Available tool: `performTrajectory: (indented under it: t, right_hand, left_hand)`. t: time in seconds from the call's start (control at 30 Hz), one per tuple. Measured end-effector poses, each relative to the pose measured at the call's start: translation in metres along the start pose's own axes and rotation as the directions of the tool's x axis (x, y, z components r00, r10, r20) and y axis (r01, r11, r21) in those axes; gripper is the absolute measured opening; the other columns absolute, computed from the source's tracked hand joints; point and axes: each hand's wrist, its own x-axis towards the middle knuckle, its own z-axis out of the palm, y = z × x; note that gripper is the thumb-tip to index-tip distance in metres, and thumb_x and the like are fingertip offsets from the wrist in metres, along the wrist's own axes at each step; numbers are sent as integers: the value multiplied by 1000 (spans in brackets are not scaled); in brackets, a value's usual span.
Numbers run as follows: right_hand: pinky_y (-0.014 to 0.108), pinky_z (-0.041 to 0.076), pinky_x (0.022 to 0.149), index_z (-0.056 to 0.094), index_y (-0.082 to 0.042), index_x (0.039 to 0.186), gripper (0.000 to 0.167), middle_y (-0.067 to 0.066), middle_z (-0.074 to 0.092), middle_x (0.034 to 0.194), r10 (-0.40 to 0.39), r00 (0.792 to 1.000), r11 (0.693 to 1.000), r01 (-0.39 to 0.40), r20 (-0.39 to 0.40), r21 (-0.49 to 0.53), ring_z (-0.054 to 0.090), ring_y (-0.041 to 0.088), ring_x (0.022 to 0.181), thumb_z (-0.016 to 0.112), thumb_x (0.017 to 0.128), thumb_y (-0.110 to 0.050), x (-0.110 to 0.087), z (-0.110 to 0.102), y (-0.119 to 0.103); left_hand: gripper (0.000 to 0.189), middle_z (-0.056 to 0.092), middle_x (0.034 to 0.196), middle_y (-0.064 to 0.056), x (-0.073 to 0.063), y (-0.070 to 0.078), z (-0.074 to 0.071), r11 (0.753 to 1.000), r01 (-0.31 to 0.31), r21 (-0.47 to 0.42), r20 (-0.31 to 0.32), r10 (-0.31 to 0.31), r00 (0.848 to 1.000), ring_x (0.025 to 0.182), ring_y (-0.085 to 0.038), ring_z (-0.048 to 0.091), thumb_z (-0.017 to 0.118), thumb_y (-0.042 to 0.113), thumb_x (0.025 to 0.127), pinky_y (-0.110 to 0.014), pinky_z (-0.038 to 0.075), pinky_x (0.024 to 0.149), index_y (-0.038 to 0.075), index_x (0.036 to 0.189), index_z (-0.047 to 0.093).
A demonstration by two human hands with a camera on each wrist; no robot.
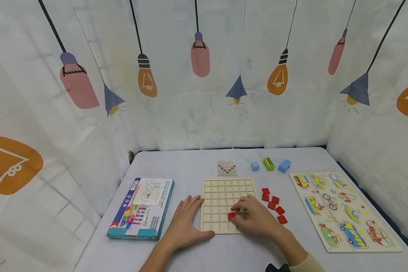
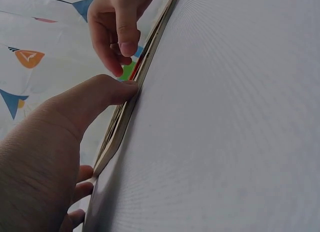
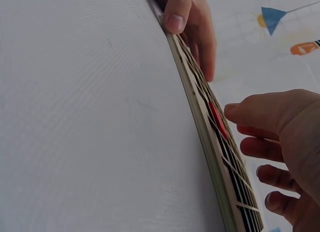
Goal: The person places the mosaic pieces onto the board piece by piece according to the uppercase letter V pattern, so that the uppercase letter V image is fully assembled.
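White cloth printed with hanging lamps and bulbs (image 1: 280, 77) walls in a white-covered table (image 1: 244, 249), whose near edge runs out of view. The left hand (image 1: 187, 223) is spread wide with fairly straight fingers: the fingertips touch the left side of a pale wooden grid board (image 1: 221, 192), and the thumb lies against the board's near side by its left corner. It steadies nothing else. The right hand (image 1: 255, 216) is loosely curled above the near right part of the board, thumb and forefinger parted, with nothing visible between them. Just beside the thumb tip, a red tile (image 1: 231, 217) sits in one of the cells toward the board's near side.

The grid board lies flat about midway between the table's left and right edges. Close to its right side, six loose red tiles (image 1: 275, 200) are scattered, some touching or nearly so. Beyond its far side is a small patterned card (image 1: 227, 168), marked with brownish squares. Farther right, toward the table's far edge, stand a small blue block (image 1: 255, 166), a green striped block (image 1: 268, 164) and a larger blue block (image 1: 284, 166), set apart from one another.

Along the table's left edge lies a flat printed box (image 1: 141, 208) with a purple and teal border. Toward the right edge lies a wooden picture board (image 1: 346, 211) showing vehicles and toys. A cream sleeve (image 1: 307, 263) covers the right forearm.
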Motion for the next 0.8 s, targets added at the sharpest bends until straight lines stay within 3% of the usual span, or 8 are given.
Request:
performTrajectory:
  t: [0.3, 0.8]
  right_hand:
    - [22, 59, 83, 82, -33, 118, 26, -19, 71, 113, 44, 998, 998, -42, -43, 42, 56, 9, 108, 91, 93, -30, -6, -11, 8]
    - [35, 60, 95, 82, -30, 120, 28, -16, 70, 110, 93, 990, 996, -94, -111, -4, 60, 11, 111, 91, 94, -29, -15, -31, 23]
  left_hand:
    - [119, 44, 177, 2, 0, 1, 0, 1000, 0, 1, -3, 0, 1000, 173, -35, 25, 86, 84, 71, -62, 17, 142, 24, 167, 50]
    - [119, 43, 178, 2, -1, 2, -1, 1000, -4, -10, -9, 4, 1000, 173, -35, 25, 87, 83, 70, -62, 17, 142, 25, 167, 49]
